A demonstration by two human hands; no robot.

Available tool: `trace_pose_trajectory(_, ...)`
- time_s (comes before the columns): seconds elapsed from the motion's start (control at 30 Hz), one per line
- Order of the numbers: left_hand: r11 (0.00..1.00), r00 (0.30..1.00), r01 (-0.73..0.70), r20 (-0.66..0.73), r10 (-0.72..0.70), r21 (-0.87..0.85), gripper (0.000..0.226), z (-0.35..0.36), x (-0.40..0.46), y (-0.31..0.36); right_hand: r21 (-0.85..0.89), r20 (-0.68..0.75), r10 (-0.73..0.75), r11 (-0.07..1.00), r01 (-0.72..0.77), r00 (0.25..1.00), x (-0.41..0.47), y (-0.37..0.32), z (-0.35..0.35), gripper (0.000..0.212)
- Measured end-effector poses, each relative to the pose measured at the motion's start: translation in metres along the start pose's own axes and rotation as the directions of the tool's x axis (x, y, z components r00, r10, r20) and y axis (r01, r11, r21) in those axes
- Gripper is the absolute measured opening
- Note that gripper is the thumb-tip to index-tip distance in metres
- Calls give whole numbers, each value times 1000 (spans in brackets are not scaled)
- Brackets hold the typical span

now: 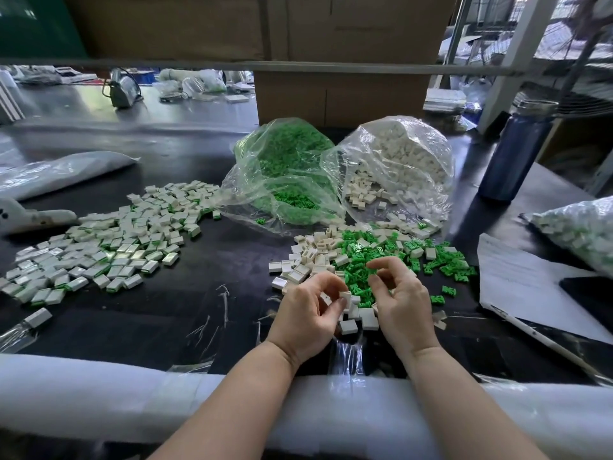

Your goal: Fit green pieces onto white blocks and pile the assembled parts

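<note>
My left hand (310,313) pinches a white block (345,297) between thumb and forefinger just above the table. My right hand (403,300) hovers beside it, its thumb and forefinger pinching a small green piece (372,271). Under and behind both hands lies a mixed heap of loose green pieces (360,260) and white blocks (311,257). A wide spread of assembled white-and-green parts (116,247) covers the table to the left. Two open clear bags stand behind: one of green pieces (288,171), one of white blocks (398,164).
A dark blue bottle (514,151) stands at the right. White paper sheets (520,287) and a bag of parts (580,230) lie at the right. A white foam roll (99,393) pads the near edge. Cardboard boxes (331,94) rise behind the bags.
</note>
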State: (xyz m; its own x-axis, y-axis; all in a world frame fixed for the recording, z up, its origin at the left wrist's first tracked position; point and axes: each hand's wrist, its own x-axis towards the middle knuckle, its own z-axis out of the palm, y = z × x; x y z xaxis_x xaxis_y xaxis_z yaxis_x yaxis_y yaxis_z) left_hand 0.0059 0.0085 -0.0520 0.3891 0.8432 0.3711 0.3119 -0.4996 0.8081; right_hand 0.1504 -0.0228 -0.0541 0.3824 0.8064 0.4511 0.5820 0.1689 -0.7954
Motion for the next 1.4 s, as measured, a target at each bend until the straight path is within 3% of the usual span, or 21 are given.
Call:
trace_pose_trajectory(0.17,999,995,-30,-95,28,-16,14,0,4,-1,28,41,-11,1000,10,999,0,-3,1,16)
trace_pose_trajectory(0.53,1000,998,6,-61,-7,-12,14,-1,6,-3,127,185,-72,991,49,980,-1,-9,2,18)
trace_pose_trajectory(0.87,998,998,40,-46,-42,-50,13,-1,6,-4,137,212,-28,991,-2,977,-1,-9,2,17)
trace_pose_trajectory(1.4,998,998,-56,-29,57,27,16,-2,5,-2,222,267,85,964,-148,960,-1,-15,-1,29)
